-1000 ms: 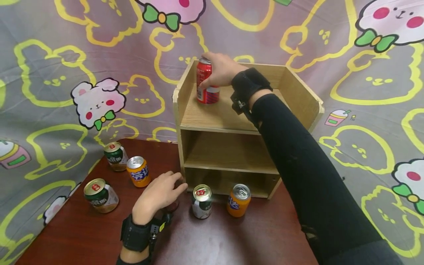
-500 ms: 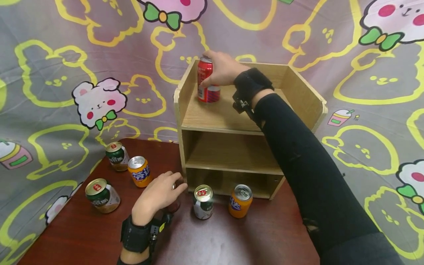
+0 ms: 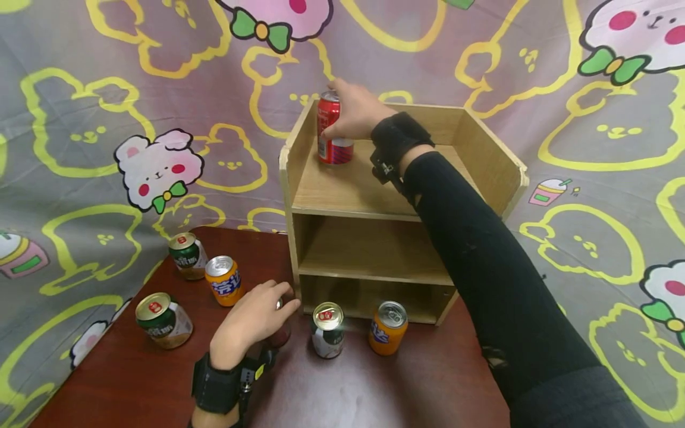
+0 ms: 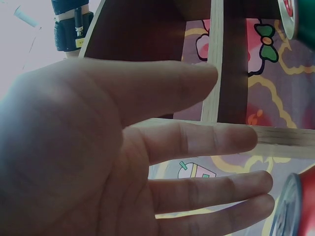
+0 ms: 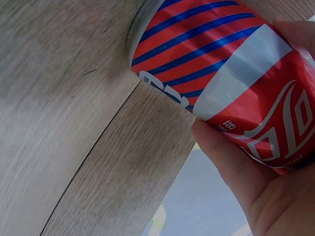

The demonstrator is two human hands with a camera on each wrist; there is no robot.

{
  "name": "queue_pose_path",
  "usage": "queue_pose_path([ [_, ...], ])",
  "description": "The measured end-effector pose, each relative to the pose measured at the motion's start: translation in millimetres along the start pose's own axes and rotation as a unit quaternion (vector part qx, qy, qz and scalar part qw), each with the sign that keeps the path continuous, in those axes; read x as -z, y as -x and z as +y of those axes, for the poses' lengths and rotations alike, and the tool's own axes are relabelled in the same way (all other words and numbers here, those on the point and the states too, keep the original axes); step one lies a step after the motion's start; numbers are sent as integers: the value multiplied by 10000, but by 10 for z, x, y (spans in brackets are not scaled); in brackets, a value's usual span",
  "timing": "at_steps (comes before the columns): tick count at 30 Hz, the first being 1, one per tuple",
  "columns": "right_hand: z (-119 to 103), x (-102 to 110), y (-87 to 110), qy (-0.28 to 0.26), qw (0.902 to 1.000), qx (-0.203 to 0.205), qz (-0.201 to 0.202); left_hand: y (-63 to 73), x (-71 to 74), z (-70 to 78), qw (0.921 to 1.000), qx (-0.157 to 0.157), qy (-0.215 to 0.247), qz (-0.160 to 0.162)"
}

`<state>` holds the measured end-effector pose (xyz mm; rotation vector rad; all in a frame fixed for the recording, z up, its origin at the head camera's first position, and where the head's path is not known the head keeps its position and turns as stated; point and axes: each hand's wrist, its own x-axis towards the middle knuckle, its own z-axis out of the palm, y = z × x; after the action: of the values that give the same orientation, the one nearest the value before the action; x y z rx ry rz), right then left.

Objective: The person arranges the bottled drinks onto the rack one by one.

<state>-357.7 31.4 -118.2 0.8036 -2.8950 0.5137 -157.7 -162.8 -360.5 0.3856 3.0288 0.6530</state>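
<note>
On the top level of the wooden shelf point(image 3: 348, 190), a red cola can point(image 3: 328, 119) stands upright in the back left corner. My right hand point(image 3: 355, 110) grips it from the right, thumb on the near side; in the right wrist view the can point(image 5: 251, 98) shows blue stripes and a white band. My left hand point(image 3: 255, 318) hovers low by the shelf's left foot, fingers extended. Partly hidden behind it is another red can point(image 3: 280, 336), seen also in the left wrist view as a red can point(image 4: 307, 201) just beyond the fingertips point(image 4: 263, 184).
In front of the shelf stand a green-and-white can point(image 3: 328, 339) and an orange can point(image 3: 386, 336). Farther left on the dark red table point(image 3: 101, 380) are another orange can point(image 3: 225, 285) and two green cans, one nearer point(image 3: 163, 324) and one farther point(image 3: 188, 258). A patterned curtain point(image 3: 214, 71) hangs behind.
Almost nothing has changed. The right hand keeps its grip on the red cola can in the top left corner, and the left hand stays in place; the view shifts slightly.
</note>
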Motion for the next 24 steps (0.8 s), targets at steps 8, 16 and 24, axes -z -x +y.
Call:
queue_pose_path([
  [8,20,-23,-21,143,9998,22,100,15,-4,-42,10000,-6,70,12],
  [16,25,4,2,-54,10000,-35,39,11,-3,-18,9999,-10,92,-43],
  [24,48,7,31,81,9999,42,-64,9,-7,10,9999,-30,56,-84],
])
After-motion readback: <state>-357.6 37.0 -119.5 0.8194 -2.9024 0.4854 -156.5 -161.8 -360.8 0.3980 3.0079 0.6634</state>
